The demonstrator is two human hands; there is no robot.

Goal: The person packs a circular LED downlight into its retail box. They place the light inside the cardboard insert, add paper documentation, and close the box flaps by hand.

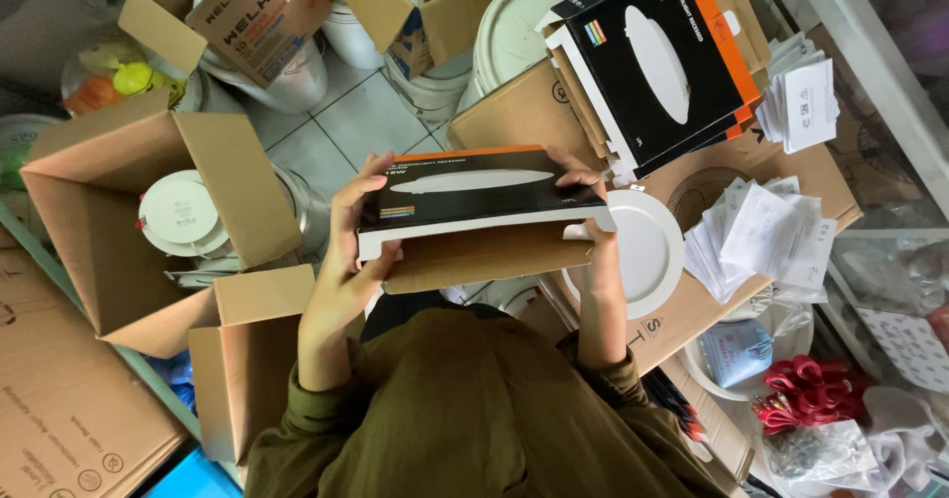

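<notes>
Both hands, left hand (341,261) and right hand (593,231), clamp their fingers around a flat black-and-orange cardboard lamp box (479,197) at chest height, flap open, round white panel light (643,251) unpacked beneath.

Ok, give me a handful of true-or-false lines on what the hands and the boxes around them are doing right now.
1. Both hands hold the black box. True: the left hand grips its left end, the right hand its right end.
2. The black box is shut. False: its flap hangs open below it.
3. A round white lamp lies by the right hand. True.
4. The big carton on the left has nothing in it. False: it holds round white lamps.
5. The paper slips lie left of the hands. False: they lie to the right.
</notes>
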